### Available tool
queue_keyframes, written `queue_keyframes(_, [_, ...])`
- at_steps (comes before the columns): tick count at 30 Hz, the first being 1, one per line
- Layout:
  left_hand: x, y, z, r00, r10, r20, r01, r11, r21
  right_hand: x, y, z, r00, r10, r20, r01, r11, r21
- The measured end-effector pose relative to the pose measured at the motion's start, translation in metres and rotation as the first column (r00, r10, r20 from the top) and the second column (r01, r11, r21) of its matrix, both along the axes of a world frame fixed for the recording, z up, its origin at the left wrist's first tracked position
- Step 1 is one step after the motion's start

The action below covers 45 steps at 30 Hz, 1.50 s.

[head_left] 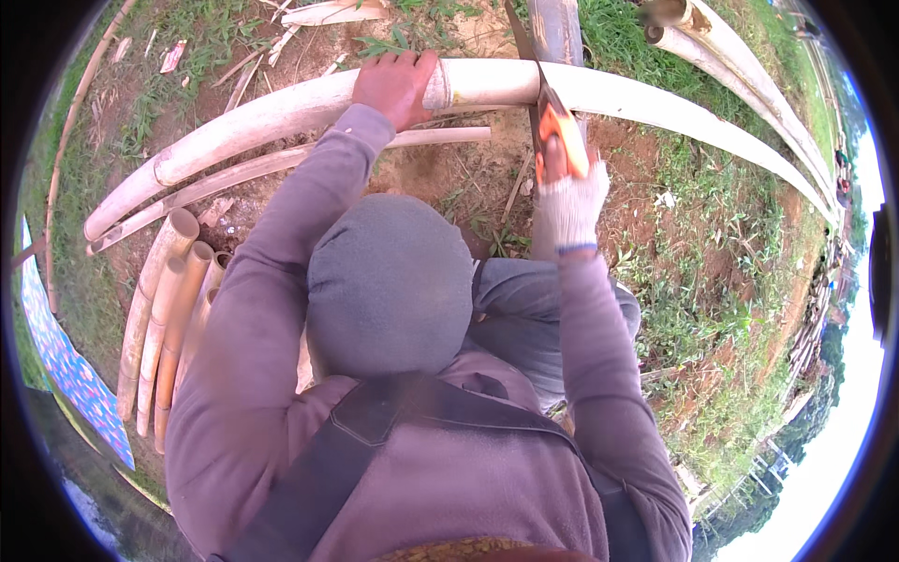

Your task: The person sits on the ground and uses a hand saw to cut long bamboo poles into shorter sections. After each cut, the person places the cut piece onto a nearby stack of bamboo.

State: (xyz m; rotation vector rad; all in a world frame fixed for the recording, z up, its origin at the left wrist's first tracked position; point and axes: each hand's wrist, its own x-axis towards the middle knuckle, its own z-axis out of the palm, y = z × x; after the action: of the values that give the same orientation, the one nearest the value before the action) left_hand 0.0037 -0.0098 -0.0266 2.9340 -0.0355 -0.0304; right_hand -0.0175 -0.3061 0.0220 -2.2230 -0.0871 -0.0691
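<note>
My bare left hand (395, 86) is closed over the top of a thick, pale bamboo pole (272, 114), beside one of its joints. The pole lies crosswise in front of me, resting over a grey wooden beam (556, 28). My right hand (573, 199), in a white knit glove with some bare finger showing, grips the orange handle of a handsaw (560, 127). The saw's dark blade meets the pole just above the beam and points away from me. How deep the blade sits in the bamboo, I cannot tell.
A thinner bamboo strip (440, 137) lies on the near side of the pole. Several cut bamboo lengths (154, 309) are at the left. More long poles (726, 75) lie at the far right. A blue patterned sheet (70, 351) is at the left rim. Grass and bare soil surround everything.
</note>
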Motion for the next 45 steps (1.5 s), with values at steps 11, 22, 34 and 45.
queue_keyframes(11, [-0.007,0.016,-0.002,1.0,0.029,0.0,-0.029,1.0,0.007,-0.189,-0.086,0.104,0.965,-0.038,-0.261,0.024,0.998,-0.057])
queue_keyframes(22, [-0.006,0.012,-0.002,0.999,0.034,0.032,-0.034,0.999,-0.01,-0.023,0.009,0.022,1.0,-0.022,0.022,0.021,0.998,0.057])
queue_keyframes(34, [0.001,0.006,-0.004,0.999,0.005,0.054,-0.003,0.999,-0.041,-0.008,0.002,0.01,0.999,0.007,-0.049,-0.002,0.995,0.103])
queue_keyframes(45, [-0.007,0.018,-0.004,0.999,0.045,-0.015,-0.046,0.999,-0.028,-0.175,-0.085,0.073,0.995,0.096,-0.028,-0.099,0.983,-0.152])
